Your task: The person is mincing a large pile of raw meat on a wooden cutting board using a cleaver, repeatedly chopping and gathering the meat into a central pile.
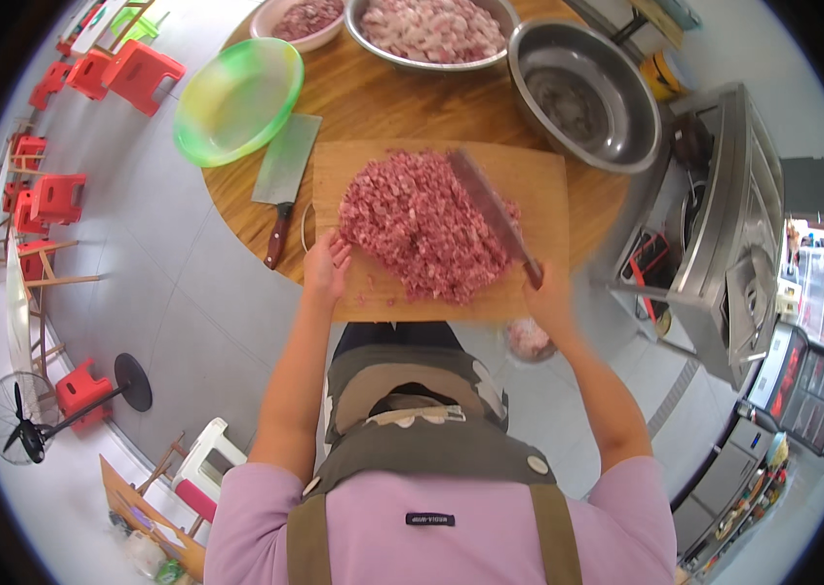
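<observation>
Chopped raw meat [426, 227] lies in a wide heap on a wooden cutting board [543, 175]. My right hand [549, 296] is closed around the handle of a cleaver [488, 201], whose blurred blade lies over the heap's right side. At the heap's left edge is my left hand [328, 265], fingers loosely bent near the board's edge; whether they press on meat or board is unclear. A second cleaver [287, 161] with a brown handle rests on the table left of the board, beside a green plastic basin [240, 102].
The round wooden table [412, 110] also bears a steel bowl of meat pieces [434, 33], a pink bowl of meat [306, 18] and a steel basin [583, 95]. A container of meat [529, 340] is below the board's right corner. Steel kitchen equipment [733, 219] stands right.
</observation>
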Action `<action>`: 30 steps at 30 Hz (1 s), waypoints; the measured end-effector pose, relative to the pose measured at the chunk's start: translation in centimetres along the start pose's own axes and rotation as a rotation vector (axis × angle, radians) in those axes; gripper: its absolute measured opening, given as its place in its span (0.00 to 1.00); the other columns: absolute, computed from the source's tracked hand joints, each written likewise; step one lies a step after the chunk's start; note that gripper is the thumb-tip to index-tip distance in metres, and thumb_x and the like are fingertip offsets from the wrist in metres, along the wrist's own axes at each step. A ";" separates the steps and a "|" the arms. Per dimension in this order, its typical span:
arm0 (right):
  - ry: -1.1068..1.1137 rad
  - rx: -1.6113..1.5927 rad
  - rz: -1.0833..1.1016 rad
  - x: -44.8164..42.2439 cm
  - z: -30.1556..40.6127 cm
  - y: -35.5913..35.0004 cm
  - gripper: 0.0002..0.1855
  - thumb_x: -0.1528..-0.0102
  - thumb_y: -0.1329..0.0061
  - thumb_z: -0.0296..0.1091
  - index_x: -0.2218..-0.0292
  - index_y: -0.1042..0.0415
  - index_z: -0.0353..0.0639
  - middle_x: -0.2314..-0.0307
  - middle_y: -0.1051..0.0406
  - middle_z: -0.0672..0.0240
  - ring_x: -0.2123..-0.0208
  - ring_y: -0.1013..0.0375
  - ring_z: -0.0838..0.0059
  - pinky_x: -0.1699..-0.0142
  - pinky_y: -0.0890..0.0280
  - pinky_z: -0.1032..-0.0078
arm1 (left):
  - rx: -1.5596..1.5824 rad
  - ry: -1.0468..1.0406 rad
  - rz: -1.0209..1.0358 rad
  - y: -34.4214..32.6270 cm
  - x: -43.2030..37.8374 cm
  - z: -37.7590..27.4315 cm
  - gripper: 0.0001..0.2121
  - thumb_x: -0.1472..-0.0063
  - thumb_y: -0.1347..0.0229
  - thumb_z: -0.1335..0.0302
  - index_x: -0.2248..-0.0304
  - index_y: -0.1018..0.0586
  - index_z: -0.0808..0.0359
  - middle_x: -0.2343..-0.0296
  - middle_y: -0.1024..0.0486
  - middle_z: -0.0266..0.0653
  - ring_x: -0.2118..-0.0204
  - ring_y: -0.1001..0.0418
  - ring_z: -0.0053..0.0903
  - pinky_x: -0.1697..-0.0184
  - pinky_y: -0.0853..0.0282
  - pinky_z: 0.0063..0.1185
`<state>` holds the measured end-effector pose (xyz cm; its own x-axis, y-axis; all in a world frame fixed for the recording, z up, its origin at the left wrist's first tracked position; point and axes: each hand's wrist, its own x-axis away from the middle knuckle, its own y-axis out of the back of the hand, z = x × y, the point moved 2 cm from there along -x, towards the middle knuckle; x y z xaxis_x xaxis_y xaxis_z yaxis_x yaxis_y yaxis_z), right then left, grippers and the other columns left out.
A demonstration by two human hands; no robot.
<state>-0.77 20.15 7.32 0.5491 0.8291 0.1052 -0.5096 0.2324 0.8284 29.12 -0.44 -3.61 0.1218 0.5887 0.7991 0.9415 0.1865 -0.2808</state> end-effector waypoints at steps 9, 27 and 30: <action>-0.022 0.007 0.111 1.4 -2.0 1.3 0.11 0.53 0.51 0.32 0.70 0.38 0.39 0.78 0.31 0.51 0.75 0.31 0.47 0.69 0.37 0.57 | -0.119 0.016 0.112 -0.2 3.7 3.7 0.16 0.44 0.47 0.63 0.60 0.32 0.61 0.63 0.34 0.33 0.59 0.35 0.24 0.55 0.41 0.22; -0.150 -0.028 0.064 2.9 -6.1 1.5 0.11 0.54 0.50 0.33 0.69 0.34 0.38 0.81 0.31 0.53 0.77 0.30 0.56 0.72 0.36 0.67 | -0.181 0.332 0.283 -0.5 4.9 11.1 0.23 0.43 0.51 0.58 0.53 0.36 0.63 0.54 0.38 0.41 0.52 0.40 0.33 0.48 0.47 0.30; -0.429 -0.433 -0.024 4.7 -6.2 2.5 0.08 0.54 0.52 0.31 0.74 0.36 0.38 0.86 0.34 0.60 0.85 0.33 0.68 0.80 0.39 0.73 | -0.121 0.302 0.242 -4.3 6.6 10.7 0.24 0.43 0.51 0.56 0.52 0.36 0.62 0.53 0.38 0.40 0.50 0.41 0.32 0.46 0.49 0.31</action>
<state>-3.61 27.78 6.47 0.7358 0.5633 0.3759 -0.6674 0.5089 0.5437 22.47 11.03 -2.80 0.4144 0.3436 0.8427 0.9023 -0.0340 -0.4298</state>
